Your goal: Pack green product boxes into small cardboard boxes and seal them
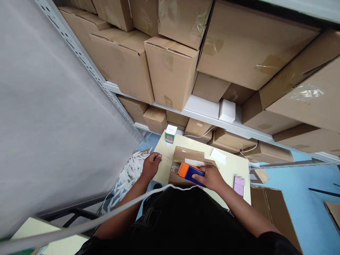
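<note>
My right hand (212,177) grips a small orange and dark blue box (195,175), thumb on the near side. The box is tilted above an open cardboard carton (189,153) on the pale yellow table (183,139). Off to the left, my left hand (152,165) is held above the table's edge with its fingers curled together. Whether anything is between those fingers cannot be made out. Beyond the left hand stands a green and white box (170,134). A flat white piece (218,156) lies to the right of the carton.
A phone (239,185) with a pink screen lies at the table's right side. Shelves (202,106) packed with cardboard boxes (170,74) rise behind. White strips (132,166) are heaped on the floor at left. A white cable (87,224) crosses close in front of me.
</note>
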`<state>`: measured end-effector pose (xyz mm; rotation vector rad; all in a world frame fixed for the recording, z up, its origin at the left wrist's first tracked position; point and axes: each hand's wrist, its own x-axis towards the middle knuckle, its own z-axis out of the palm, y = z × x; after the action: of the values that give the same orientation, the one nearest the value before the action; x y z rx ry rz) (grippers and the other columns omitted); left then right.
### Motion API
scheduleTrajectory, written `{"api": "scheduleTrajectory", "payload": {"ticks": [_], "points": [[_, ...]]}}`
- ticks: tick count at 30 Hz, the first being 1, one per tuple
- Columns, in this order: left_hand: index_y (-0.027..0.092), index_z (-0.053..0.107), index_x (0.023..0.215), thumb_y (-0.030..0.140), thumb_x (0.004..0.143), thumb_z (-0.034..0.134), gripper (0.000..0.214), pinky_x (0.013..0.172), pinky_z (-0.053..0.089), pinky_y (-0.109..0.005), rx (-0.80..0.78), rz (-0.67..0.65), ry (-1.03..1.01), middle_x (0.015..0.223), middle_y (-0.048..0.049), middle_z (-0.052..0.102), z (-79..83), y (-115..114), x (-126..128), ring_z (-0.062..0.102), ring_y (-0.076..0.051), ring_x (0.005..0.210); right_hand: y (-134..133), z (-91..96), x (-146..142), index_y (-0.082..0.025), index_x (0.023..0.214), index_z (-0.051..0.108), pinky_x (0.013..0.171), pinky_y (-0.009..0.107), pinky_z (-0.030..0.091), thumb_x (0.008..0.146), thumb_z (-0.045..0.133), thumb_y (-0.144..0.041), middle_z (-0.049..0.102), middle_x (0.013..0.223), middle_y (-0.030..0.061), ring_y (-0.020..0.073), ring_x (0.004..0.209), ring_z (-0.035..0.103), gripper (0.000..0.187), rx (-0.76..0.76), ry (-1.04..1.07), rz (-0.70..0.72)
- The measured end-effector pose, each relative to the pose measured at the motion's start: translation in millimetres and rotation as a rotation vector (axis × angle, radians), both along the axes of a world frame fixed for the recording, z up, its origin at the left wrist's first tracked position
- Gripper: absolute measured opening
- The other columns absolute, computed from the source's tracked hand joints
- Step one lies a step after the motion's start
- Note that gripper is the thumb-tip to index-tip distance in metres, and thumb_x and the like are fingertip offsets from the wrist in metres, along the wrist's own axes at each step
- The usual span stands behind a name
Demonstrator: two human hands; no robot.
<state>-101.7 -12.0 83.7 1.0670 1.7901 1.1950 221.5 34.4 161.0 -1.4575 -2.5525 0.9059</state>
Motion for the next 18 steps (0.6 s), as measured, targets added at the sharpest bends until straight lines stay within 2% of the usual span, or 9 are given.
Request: {"api": "scheduleTrajectory", "payload": {"ticks": [2, 4, 7, 9, 12, 15, 18], "points": [[0.021, 0.065, 0.082, 0.049, 0.091, 0.059, 0.03, 0.074, 0.049, -0.029, 0.035, -0.013, 0.023, 0.075, -0.001, 0.068, 14.4, -5, 1, 0.062, -0.018, 0.075, 1, -7.0, 12, -0.024, 0.074, 0.066, 0.093, 0.04, 0.044, 0.09, 0.061, -0.071, 0.066, 0.072, 0.0037, 0.0238, 0.078, 0.065, 0.05, -0.029, 0.138, 0.061], [0.021, 0.065, 0.081, 0.05, 0.091, 0.058, 0.031, 0.074, 0.05, -0.029, 0.055, -0.02, 0.033, 0.074, -0.0013, 0.068, 27.2, -6, 6, 0.062, -0.018, 0.074, 4, -13.6, 23, -0.023, 0.072, 0.063, 0.091, 0.039, 0.046, 0.091, 0.06, -0.07, 0.062, 0.07, 0.0016, 0.0214, 0.074, 0.063, 0.05, -0.072, 0.241, 0.059], [0.021, 0.064, 0.08, 0.053, 0.091, 0.057, 0.034, 0.074, 0.051, -0.029, 0.056, -0.003, 0.035, 0.075, -0.002, 0.068, 39.2, -1, 11, 0.062, -0.018, 0.076, 12, -19.8, 30, -0.021, 0.071, 0.061, 0.074, 0.031, 0.046, 0.089, 0.062, -0.071, 0.06, 0.072, 0.0009, 0.0188, 0.071, 0.059, 0.052, -0.17, 0.288, 0.017], [0.021, 0.064, 0.081, 0.055, 0.089, 0.057, 0.035, 0.072, 0.051, -0.029, 0.012, 0.02, 0.014, 0.074, -0.002, 0.067, 39.1, 5, 11, 0.061, -0.019, 0.074, 19, -20.6, 29, -0.02, 0.073, 0.061, 0.063, 0.027, 0.041, 0.088, 0.063, -0.072, 0.059, 0.07, 0.0001, 0.0171, 0.067, 0.056, 0.054, -0.277, 0.28, -0.015], [0.021, 0.062, 0.077, 0.056, 0.085, 0.059, 0.036, 0.065, 0.049, -0.029, -0.086, 0.043, -0.07, 0.068, -0.0009, 0.064, 23.7, 14, 8, 0.058, -0.017, 0.065, 31, -17.0, 21, -0.019, 0.073, 0.062, 0.057, 0.025, 0.036, 0.088, 0.061, -0.072, 0.058, 0.064, -0.0015, 0.0155, 0.062, 0.054, 0.055, -0.37, 0.25, -0.057], [0.021, 0.062, 0.076, 0.055, 0.082, 0.061, 0.035, 0.062, 0.047, -0.028, -0.158, 0.053, -0.12, 0.067, -0.0007, 0.064, -5.3, 14, 6, 0.058, -0.016, 0.06, 43, -10.2, 10, -0.019, 0.071, 0.065, 0.057, 0.025, 0.035, 0.087, 0.065, -0.07, 0.061, 0.063, -0.0016, 0.0154, 0.061, 0.055, 0.053, -0.371, 0.191, -0.046], [0.02, 0.063, 0.079, 0.055, 0.085, 0.056, 0.036, 0.063, 0.048, -0.029, -0.224, 0.056, -0.053, 0.071, -0.0025, 0.067, -35.9, 6, 12, 0.061, -0.018, 0.062, 49, -5.8, -1, -0.02, 0.071, 0.068, 0.055, 0.025, 0.035, 0.083, 0.07, -0.069, 0.064, 0.062, -0.0013, 0.0156, 0.059, 0.056, 0.05, -0.385, 0.126, -0.04]]}}
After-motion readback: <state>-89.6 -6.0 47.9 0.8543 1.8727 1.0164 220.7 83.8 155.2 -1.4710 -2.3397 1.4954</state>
